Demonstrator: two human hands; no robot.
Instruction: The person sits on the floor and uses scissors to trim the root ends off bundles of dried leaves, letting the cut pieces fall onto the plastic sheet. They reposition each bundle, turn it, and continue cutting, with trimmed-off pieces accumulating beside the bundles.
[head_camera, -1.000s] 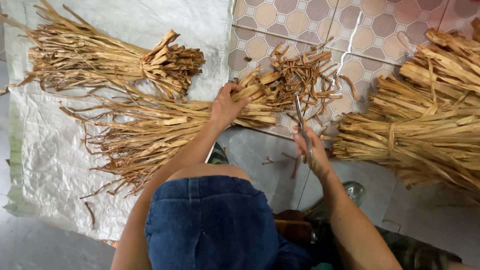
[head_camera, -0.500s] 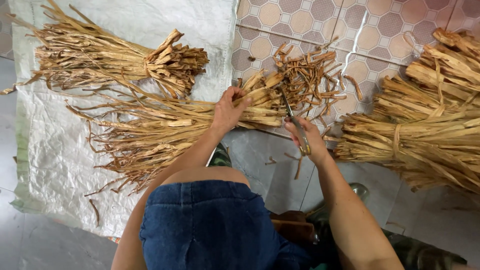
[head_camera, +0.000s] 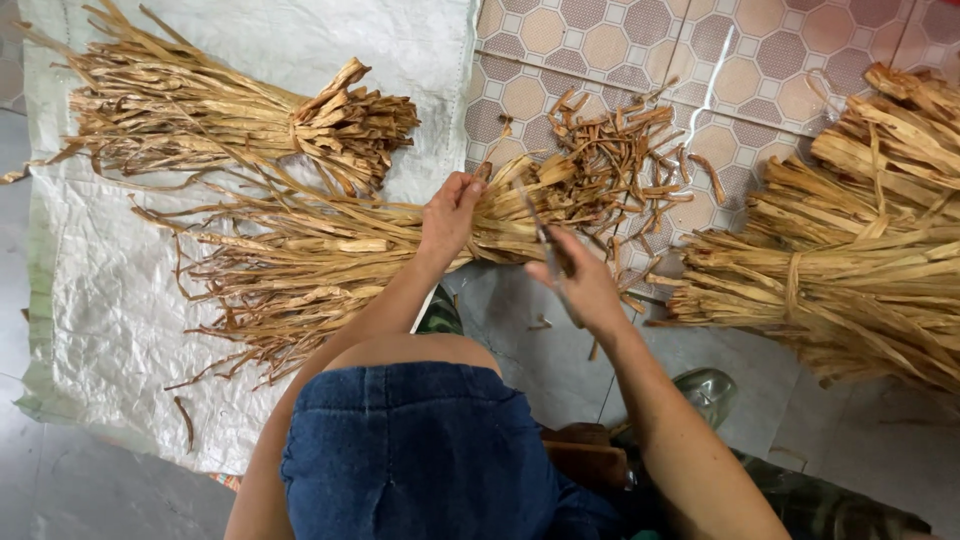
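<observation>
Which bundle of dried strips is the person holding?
The middle bundle, gripped by the left hand; the other bundles lie untouched at far left and right.

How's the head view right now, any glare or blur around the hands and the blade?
Head view: soft, even daylight with faint shadows; a bright glare streak on the tiled floor above the cut scraps. The right hand and scissors are slightly motion-blurred, the blades hard to make out. The left hand on the dried-leaf bundle is sharp. Edges bow slightly.

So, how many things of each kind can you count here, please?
Tied bundles of dried strips: 2
Loose bundle under left hand: 1
Scissors in right hand: 1
Woven plastic sheet: 1
Heap of cut ends: 1
Total: 6
</observation>
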